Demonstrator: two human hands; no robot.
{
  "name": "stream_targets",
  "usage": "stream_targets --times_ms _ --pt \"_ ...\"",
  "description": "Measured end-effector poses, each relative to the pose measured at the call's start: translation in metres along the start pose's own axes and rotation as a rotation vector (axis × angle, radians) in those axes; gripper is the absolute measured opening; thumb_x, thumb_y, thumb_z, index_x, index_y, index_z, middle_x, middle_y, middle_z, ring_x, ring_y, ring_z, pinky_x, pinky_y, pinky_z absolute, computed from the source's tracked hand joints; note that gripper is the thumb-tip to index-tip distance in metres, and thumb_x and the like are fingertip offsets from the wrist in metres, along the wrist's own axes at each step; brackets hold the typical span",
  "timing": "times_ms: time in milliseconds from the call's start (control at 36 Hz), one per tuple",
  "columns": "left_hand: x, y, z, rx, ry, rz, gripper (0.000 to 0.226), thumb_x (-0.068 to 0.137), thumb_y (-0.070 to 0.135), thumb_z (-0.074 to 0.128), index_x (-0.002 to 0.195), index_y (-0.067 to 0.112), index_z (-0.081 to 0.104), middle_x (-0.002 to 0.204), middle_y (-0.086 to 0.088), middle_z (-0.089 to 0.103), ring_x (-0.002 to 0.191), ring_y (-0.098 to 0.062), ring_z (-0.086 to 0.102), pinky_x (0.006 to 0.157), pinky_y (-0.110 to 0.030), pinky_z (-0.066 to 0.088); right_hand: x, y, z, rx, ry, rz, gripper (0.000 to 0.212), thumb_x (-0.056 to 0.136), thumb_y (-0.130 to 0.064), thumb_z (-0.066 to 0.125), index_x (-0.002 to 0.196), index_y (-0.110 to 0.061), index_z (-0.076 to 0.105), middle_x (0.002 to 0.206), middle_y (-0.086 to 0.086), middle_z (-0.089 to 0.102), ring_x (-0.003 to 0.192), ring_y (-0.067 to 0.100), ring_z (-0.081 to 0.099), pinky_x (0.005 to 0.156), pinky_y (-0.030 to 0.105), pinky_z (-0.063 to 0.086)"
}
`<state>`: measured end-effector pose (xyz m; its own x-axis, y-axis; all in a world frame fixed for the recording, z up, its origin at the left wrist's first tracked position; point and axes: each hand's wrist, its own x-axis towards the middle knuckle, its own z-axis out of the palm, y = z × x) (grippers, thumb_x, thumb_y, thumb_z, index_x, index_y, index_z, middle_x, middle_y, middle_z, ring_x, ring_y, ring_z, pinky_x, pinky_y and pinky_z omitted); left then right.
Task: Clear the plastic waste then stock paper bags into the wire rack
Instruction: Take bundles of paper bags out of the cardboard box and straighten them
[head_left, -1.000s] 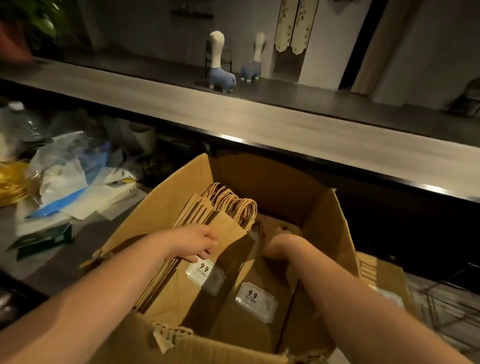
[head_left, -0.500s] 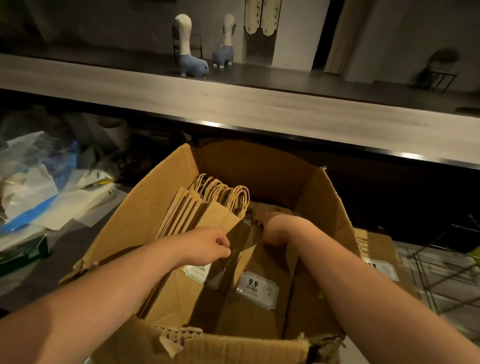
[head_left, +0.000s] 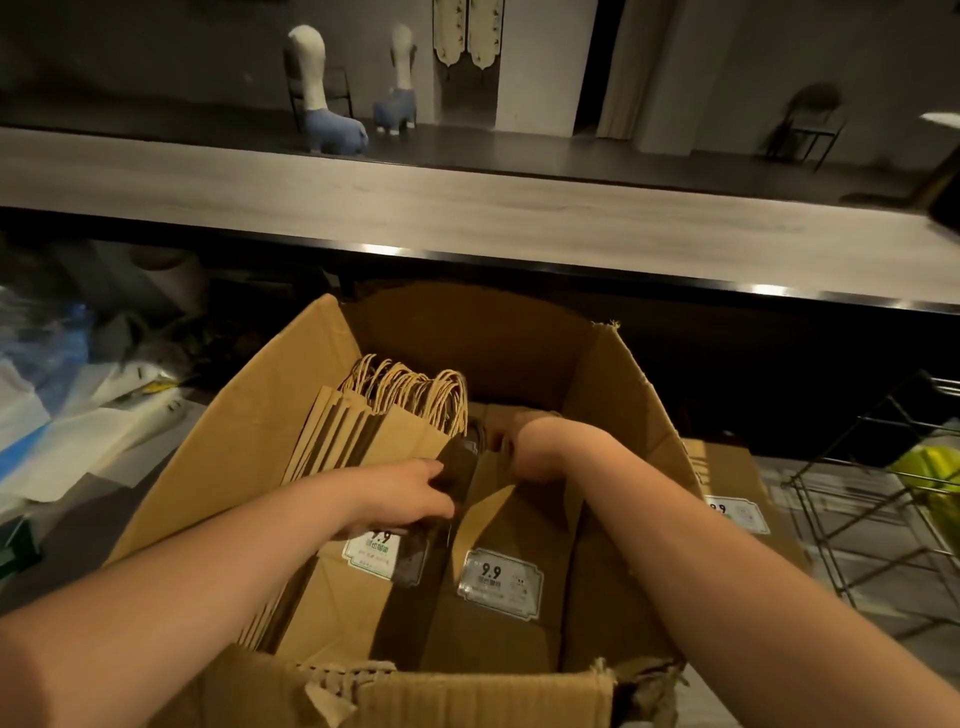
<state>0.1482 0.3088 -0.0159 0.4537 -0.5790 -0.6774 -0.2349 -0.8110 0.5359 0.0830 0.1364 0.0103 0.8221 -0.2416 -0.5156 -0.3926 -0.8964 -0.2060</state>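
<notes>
An open cardboard box (head_left: 249, 431) in front of me holds a leaning stack of brown paper bags (head_left: 358, 436) with twisted rope handles, each with a white "9.9" price label. My left hand (head_left: 400, 493) reaches into the box and rests on the front bag of the left stack, fingers at its edge. Deeper in the box, my right hand (head_left: 530, 447) curls round the top edge of another group of bags (head_left: 519, 525). A dark wire rack (head_left: 872, 509) stands at the right. Crumpled plastic waste (head_left: 57, 395) lies at the left.
A long grey counter (head_left: 467, 218) runs across behind the box. Another paper bag (head_left: 727, 478) with a price label lies flat between box and rack. Something yellow-green (head_left: 930, 467) sits in the rack. Two long-necked animal figures (head_left: 327, 98) and a chair (head_left: 805, 124) stand beyond.
The view has swung right, bringing the wire rack further in. My left hand has slid right along the front bag towards the gap, and my right hand stays on the bags' top edge.
</notes>
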Motion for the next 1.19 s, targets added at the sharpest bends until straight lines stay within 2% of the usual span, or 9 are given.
stream_targets --times_ms 139,306,417,556,722,889,1028,1111,1194 --pt "0.002 0.003 -0.001 0.049 -0.029 0.026 0.081 0.082 0.034 0.067 0.15 0.033 0.023 0.134 -0.006 0.054 0.108 -0.02 0.061 0.094 -0.04 0.052 -0.004 0.008 -0.006 0.099 0.044 -0.035 0.014 0.09 -0.01 0.062 0.094 -0.021 0.056 0.083 -0.003 0.05 0.069 0.01 0.049 0.055 0.02 0.042" --pt "0.0 0.003 0.002 0.076 -0.042 0.044 0.082 0.072 0.049 0.076 0.141 0.028 0.037 0.136 -0.003 0.054 0.119 -0.024 0.055 0.1 -0.046 0.047 -0.007 0.017 -0.016 0.297 0.012 -0.204 0.029 0.08 -0.009 0.075 0.103 -0.024 0.064 0.081 -0.006 0.058 0.071 0.008 0.059 0.063 0.021 0.049" --pt "-0.004 0.008 0.009 -0.014 -0.091 0.073 0.038 0.081 0.035 0.073 0.112 0.022 0.054 0.11 0.001 0.066 0.102 -0.016 0.063 0.095 -0.038 0.051 -0.008 0.018 -0.024 0.47 -0.011 -0.334 0.022 0.084 -0.002 0.069 0.093 -0.021 0.066 0.076 -0.002 0.06 0.07 0.008 0.061 0.075 0.026 0.056" --pt "-0.008 0.011 0.012 -0.121 -0.068 0.116 0.012 0.091 0.024 0.063 0.103 0.025 0.058 0.102 0.001 0.068 0.093 -0.013 0.063 0.086 -0.03 0.052 -0.009 0.021 -0.031 0.557 0.093 -0.453 0.023 0.085 0.003 0.066 0.088 -0.02 0.066 0.088 0.0 0.063 0.086 0.011 0.064 0.086 0.029 0.054" --pt "-0.011 0.019 0.007 -0.214 0.102 0.26 0.008 0.095 0.022 0.057 0.101 0.021 0.063 0.099 0.004 0.069 0.091 -0.011 0.063 0.081 -0.031 0.053 -0.001 0.022 -0.027 0.565 0.492 -0.371 0.025 0.088 -0.015 0.069 0.102 -0.033 0.06 0.115 -0.007 0.049 0.11 0.015 0.052 0.087 0.028 0.052" --pt "-0.013 0.019 -0.012 -0.398 0.294 0.34 0.023 0.094 0.018 0.058 0.117 0.022 0.062 0.109 0.003 0.069 0.102 -0.014 0.065 0.09 -0.039 0.054 0.004 0.025 -0.025 0.679 0.791 -0.22 0.063 0.085 -0.039 0.072 0.137 -0.029 0.037 0.137 -0.003 0.033 0.129 0.019 0.038 0.109 0.043 0.041" --pt "-0.02 0.019 -0.025 -0.445 0.554 0.422 0.029 0.094 0.015 0.06 0.122 0.02 0.061 0.11 0.006 0.067 0.103 -0.012 0.062 0.085 -0.029 0.053 -0.001 0.021 -0.022 1.085 0.354 -0.146 0.08 0.085 -0.031 0.073 0.149 -0.023 0.024 0.135 0.002 0.048 0.113 0.02 0.058 0.09 0.038 0.054" --pt "-0.021 0.016 -0.028 -0.409 0.673 0.453 0.028 0.09 0.02 0.065 0.118 0.022 0.064 0.107 0.01 0.068 0.1 -0.008 0.063 0.083 -0.029 0.055 0.0 0.016 -0.019 1.133 0.15 -0.19 0.044 0.088 -0.015 0.07 0.128 -0.015 0.052 0.116 0.006 0.068 0.102 0.022 0.07 0.092 0.044 0.056" --pt "-0.022 0.014 -0.029 -0.423 0.706 0.476 0.024 0.087 0.022 0.07 0.11 0.024 0.068 0.102 0.012 0.07 0.094 -0.005 0.066 0.078 -0.029 0.058 -0.001 0.011 -0.017 1.261 0.103 -0.232 0.028 0.091 -0.007 0.064 0.117 -0.013 0.058 0.111 0.01 0.071 0.099 0.023 0.071 0.084 0.037 0.059"
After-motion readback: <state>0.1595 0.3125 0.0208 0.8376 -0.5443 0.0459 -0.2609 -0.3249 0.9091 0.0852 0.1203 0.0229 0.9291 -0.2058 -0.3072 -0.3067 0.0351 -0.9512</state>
